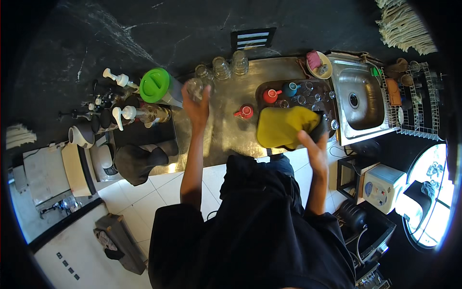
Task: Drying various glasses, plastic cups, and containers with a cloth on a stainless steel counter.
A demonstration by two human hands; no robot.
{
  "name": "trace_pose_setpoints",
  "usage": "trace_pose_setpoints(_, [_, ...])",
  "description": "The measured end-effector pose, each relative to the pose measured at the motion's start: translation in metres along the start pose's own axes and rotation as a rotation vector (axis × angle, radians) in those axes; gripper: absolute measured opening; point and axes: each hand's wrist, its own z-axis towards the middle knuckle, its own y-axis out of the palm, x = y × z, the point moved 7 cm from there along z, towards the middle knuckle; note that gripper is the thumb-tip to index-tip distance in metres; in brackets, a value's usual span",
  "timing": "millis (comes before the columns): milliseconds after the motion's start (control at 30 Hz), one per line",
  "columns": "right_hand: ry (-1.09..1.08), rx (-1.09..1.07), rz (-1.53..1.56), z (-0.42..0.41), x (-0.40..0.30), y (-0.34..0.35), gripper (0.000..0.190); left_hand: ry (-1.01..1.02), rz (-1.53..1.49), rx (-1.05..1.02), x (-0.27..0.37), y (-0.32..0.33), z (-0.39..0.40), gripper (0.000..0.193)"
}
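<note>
My left hand (196,110) is around a clear drinking glass (195,89), held close to a row of upturned-looking glasses (221,68) along the wall side of the steel counter (231,137). From my right hand (316,150) a yellow cloth (279,126) with a dark patch hangs spread out, covering part of a brown tray (265,88). On that tray stand a red cup (271,95), a blue cup (291,89) and several small glasses (299,99). Another red cup (246,111) sits on the bare steel, left of the tray.
Left of my left hand stands a container with a green lid (155,85), beside pump bottles (124,113). A dark cloth (139,162) drapes the counter's left part. To the right are a bowl with sponges (324,72), a steel sink (368,115) and a wire dish rack (415,104).
</note>
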Motion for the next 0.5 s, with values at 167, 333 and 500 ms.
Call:
trace_pose_setpoints(167, [-0.116,0.233,-0.129,-0.027,-0.028,-0.058,0.053,0.196,0.168,0.140,-0.002,0.020,0.047,0.057])
trace_pose_setpoints(333, [-0.297,0.439,-0.008,-0.068,-0.044,-0.113,0.058,0.130,0.209,0.104,-0.034,0.032,0.057,0.058])
trace_pose_setpoints(500, [-0.316,0.615,0.067,-0.102,-0.031,-0.164,0.050,0.113,0.216,0.062,-0.067,0.041,0.063,0.059])
